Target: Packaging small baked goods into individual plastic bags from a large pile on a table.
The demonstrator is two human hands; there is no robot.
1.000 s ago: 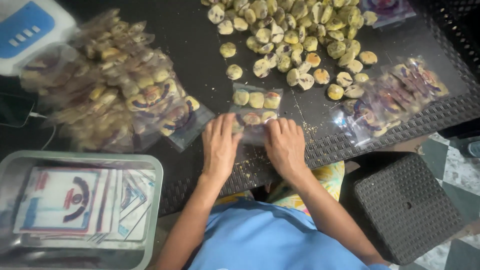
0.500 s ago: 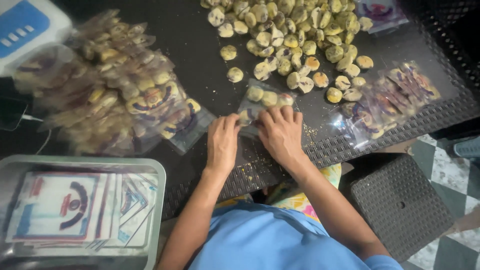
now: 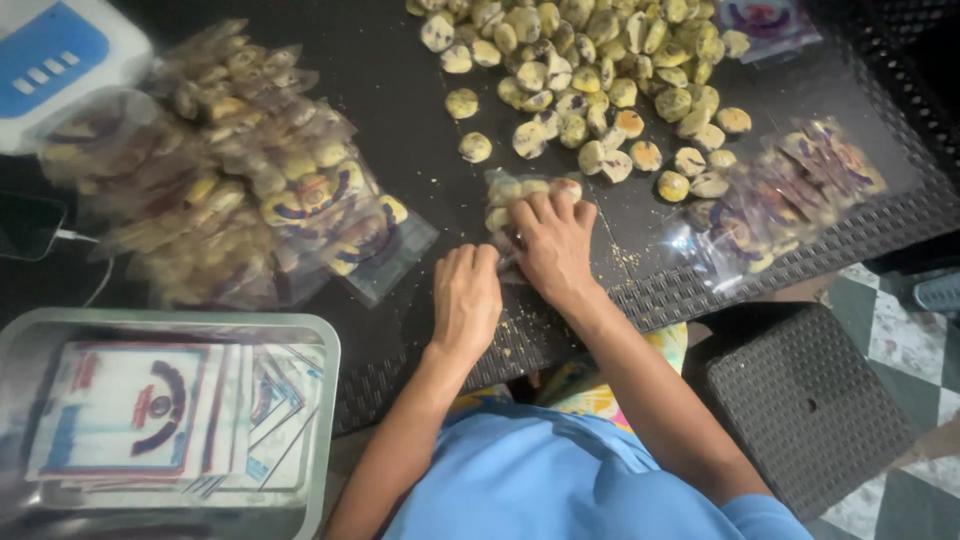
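At the far left corner of the table (image 3: 420, 95), a white device with a blue panel (image 3: 55, 50) is sitting beside a dark phone (image 3: 25, 225) at the left edge. A metal tray (image 3: 325, 400) near the left front corner is holding a stack of flat printed bags (image 3: 150, 420). Behind the tray, a heap of filled clear bags (image 3: 240, 190) is lying on the dark tabletop.

The left hand (image 3: 465, 300) is resting near the front edge, fingers curled downward, fingertips pinching the near end of a small clear bag of biscuits (image 3: 520, 195). The right hand (image 3: 555, 245) is lying flat on that same bag, fingers spread and pressing down; it is covering most of the bag, so only the far end with round yellow biscuits is showing. The bag is lying at the middle of the table, just in front of the loose biscuits (image 3: 590, 70) piled toward the far edge.

Toward the right edge, more bags (image 3: 790, 190) are lying flat. A dark woven stool (image 3: 810, 400) is standing on the floor beyond the front right corner.
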